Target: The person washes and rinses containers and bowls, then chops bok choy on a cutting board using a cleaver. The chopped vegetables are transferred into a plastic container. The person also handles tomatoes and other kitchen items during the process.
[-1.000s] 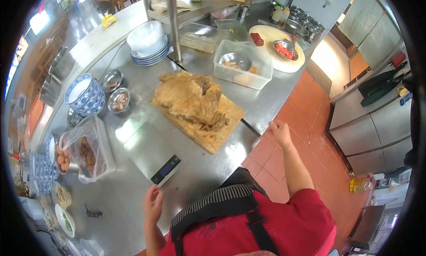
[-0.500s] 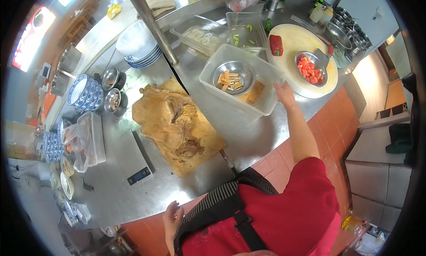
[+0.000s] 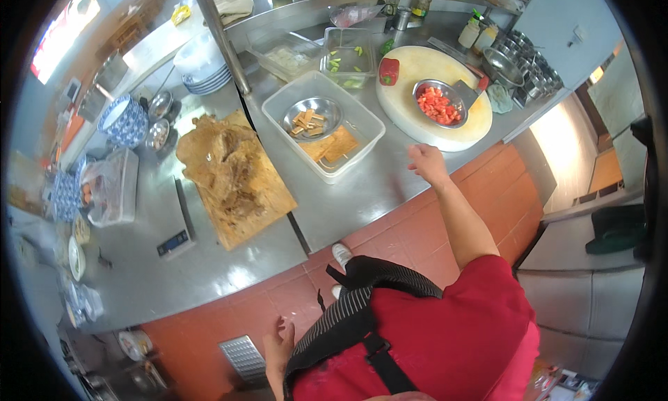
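Steel counter (image 3: 390, 185) crowded: a clear tub (image 3: 327, 133) is holding a metal bowl of fried strips (image 3: 311, 118), and a wooden board (image 3: 240, 192) beside it is carrying a heap of fried meat (image 3: 223, 161). Right hand (image 3: 428, 163) is hovering open and empty at the counter's edge, just below the round white cutting board (image 3: 435, 123), whose bowl of chopped tomato (image 3: 438, 102) is sitting near it. Left hand (image 3: 278, 342) is hanging loose, empty, by the apron.

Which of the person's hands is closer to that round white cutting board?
The right hand: it hovers over the counter just below the round white cutting board. The left hand hangs low by the apron, off the counter.
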`<control>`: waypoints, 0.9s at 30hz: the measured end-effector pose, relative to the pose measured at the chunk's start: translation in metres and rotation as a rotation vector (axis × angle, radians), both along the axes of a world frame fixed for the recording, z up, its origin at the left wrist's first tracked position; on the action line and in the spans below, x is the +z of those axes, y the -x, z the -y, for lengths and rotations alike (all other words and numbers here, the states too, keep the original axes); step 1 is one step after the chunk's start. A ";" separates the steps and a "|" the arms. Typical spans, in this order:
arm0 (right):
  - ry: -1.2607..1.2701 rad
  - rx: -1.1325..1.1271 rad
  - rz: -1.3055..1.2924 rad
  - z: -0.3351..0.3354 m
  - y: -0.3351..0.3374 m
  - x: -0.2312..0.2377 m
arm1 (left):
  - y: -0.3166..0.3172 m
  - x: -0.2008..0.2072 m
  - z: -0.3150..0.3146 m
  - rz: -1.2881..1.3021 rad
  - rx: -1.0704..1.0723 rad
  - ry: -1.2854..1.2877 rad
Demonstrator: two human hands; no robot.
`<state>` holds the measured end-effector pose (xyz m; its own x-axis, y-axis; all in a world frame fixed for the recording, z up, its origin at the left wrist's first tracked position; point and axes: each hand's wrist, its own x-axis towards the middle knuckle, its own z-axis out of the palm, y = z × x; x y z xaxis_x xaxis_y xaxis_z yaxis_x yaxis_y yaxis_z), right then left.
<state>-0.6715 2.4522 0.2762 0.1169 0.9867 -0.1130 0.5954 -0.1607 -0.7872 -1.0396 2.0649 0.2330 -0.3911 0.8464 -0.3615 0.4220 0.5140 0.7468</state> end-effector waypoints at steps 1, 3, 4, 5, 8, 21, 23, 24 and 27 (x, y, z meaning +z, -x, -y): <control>0.041 -0.050 -0.096 0.001 -0.014 0.002 | -0.010 -0.009 0.014 -0.010 -0.011 0.009; 0.031 -0.156 -0.227 -0.007 -0.047 0.010 | -0.026 -0.021 0.036 -0.029 -0.011 0.045; 0.023 -0.203 -0.326 -0.014 -0.064 0.014 | -0.035 -0.023 0.047 -0.036 0.029 0.042; 0.114 -0.285 -0.437 -0.022 -0.080 0.014 | -0.046 -0.025 0.054 -0.038 0.076 0.054; 0.265 -0.288 -0.668 -0.048 -0.126 0.004 | -0.084 -0.028 0.053 -0.091 0.214 0.085; 0.056 -0.202 -0.695 -0.111 -0.178 -0.036 | -0.192 0.021 -0.049 -0.110 0.039 0.217; 0.029 -0.101 -0.615 -0.096 -0.160 -0.008 | -0.185 0.018 -0.031 -0.119 0.061 0.335; 0.021 -0.009 -0.584 -0.086 -0.145 0.008 | -0.181 0.014 -0.020 -0.141 0.095 0.317; 0.093 0.204 -0.523 -0.056 -0.075 0.049 | -0.170 -0.001 0.021 -0.197 0.183 0.337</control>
